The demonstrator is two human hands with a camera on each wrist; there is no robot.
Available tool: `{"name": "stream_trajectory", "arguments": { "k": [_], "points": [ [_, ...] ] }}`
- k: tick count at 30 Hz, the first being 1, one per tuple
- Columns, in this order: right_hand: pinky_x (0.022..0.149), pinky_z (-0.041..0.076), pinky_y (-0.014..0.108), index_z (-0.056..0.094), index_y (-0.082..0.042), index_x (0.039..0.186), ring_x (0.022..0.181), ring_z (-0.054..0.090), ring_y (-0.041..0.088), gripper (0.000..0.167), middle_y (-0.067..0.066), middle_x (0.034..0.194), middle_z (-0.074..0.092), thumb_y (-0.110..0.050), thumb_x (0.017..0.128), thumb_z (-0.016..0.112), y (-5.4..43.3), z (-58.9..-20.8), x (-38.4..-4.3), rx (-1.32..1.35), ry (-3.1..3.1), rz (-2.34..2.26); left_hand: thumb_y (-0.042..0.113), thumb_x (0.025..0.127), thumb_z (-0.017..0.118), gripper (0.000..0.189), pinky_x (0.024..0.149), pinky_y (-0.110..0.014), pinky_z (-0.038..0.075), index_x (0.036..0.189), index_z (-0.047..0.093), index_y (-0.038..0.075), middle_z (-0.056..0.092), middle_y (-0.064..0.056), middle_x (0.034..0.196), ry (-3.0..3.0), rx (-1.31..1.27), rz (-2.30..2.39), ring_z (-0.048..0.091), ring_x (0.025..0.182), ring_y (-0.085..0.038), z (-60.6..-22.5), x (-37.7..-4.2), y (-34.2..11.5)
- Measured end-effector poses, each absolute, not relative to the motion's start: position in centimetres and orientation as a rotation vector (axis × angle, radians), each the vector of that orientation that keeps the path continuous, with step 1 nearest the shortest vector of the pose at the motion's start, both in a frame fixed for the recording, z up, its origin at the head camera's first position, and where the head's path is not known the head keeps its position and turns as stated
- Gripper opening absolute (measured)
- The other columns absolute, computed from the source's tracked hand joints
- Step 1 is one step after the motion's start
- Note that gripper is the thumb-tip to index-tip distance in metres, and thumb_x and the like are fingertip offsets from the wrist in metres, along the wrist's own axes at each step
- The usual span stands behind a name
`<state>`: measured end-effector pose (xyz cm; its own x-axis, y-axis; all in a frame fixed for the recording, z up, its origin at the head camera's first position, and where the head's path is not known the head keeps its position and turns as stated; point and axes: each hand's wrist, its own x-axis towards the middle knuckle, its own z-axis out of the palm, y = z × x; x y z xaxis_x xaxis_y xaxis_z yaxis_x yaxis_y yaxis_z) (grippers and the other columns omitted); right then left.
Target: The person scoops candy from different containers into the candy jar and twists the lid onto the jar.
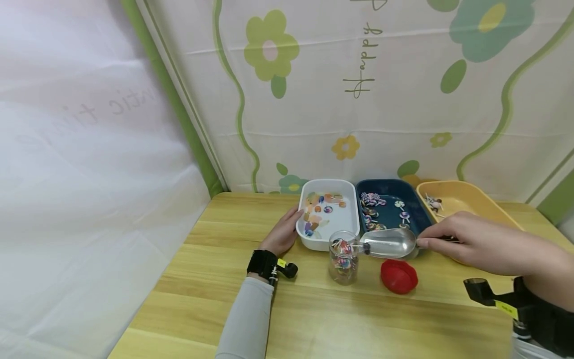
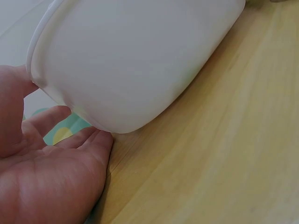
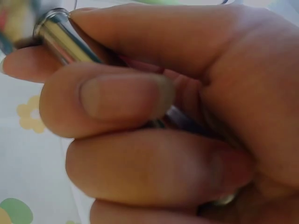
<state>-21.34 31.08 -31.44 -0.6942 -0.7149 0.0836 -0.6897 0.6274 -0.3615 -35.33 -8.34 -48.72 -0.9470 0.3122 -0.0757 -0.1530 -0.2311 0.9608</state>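
My right hand (image 1: 489, 244) grips the handle of a metal scoop (image 1: 389, 243), its fingers curled round it in the right wrist view. The scoop's mouth points left, at the rim of a clear jar (image 1: 343, 274). Small lollipops (image 1: 344, 249) fill part of the jar, and a dark-tipped one (image 1: 366, 248) lies at the scoop's front edge. My left hand (image 1: 283, 233) holds the left side of a white tray (image 1: 307, 240). The left wrist view shows the thumb at the rim and the other fingers against the outer wall (image 2: 126, 70).
A dark blue tray (image 1: 387, 199) with several small lollipops stands right of the white one, which also holds candies. Beyond is a yellow tray (image 1: 471, 199) with a few more. A round red piece (image 1: 399, 276), perhaps a lid, lies right of the jar on the wooden table (image 1: 358, 324).
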Motion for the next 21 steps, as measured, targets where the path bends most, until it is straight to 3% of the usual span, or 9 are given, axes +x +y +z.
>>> {"name": "stream_trajectory", "arguments": {
  "k": [5,10,15,17,21],
  "points": [
    [0.062,0.048,0.021,0.077,-0.030,0.106,0.076,0.056,-0.004,0.018,-0.025,0.090,0.065,-0.021,0.105,0.061,31.2,-31.3,-21.3,-1.213,2.778,-0.579,0.029,0.113,0.041,0.054,0.125,-0.040,0.024,0.164,0.025,0.018,0.025,-0.008,0.168,1.725,0.204,2.246,0.028,0.152,-0.022,-48.6,-35.2,-8.4],
    [0.065,0.051,0.022,0.078,-0.024,0.110,0.079,0.055,-0.005,0.018,-0.022,0.096,0.067,-0.019,0.105,0.061,31.8,-31.1,-21.0,-1.099,2.798,-0.563,0.030,0.113,0.041,0.054,0.125,-0.040,0.024,0.164,0.025,0.019,0.024,-0.008,0.169,1.722,0.212,2.247,0.027,0.153,-0.022,-48.4,-35.1,-8.3],
    [0.056,0.041,0.022,0.079,-0.021,0.107,0.064,0.047,-0.002,0.018,-0.019,0.074,0.056,-0.023,0.105,0.061,33.5,-30.7,-20.1,-0.862,2.952,-0.530,0.029,0.113,0.041,0.054,0.125,-0.039,0.023,0.164,0.025,0.018,0.023,-0.008,0.169,1.721,0.209,2.250,0.026,0.153,-0.022,-48.3,-35.1,-8.3],
    [0.051,0.034,0.023,0.080,-0.015,0.107,0.055,0.040,0.002,0.019,-0.014,0.064,0.047,-0.021,0.105,0.062,34.6,-30.8,-19.7,-0.786,3.100,-0.552,0.029,0.113,0.042,0.055,0.125,-0.039,0.024,0.164,0.026,0.018,0.024,-0.007,0.169,1.727,0.197,2.249,0.027,0.153,-0.021,-48.3,-35.1,-8.3],
    [0.044,0.033,0.022,0.075,0.010,0.107,0.051,0.039,-0.002,0.028,-0.005,0.063,0.058,-0.016,0.104,0.062,37.0,-31.0,-19.6,-0.559,3.412,-0.677,0.029,0.113,0.042,0.055,0.125,-0.038,0.024,0.164,0.026,0.018,0.024,-0.007,0.169,1.735,0.176,2.252,0.027,0.153,-0.021,-48.2,-35.1,-8.4]
  ]
}}
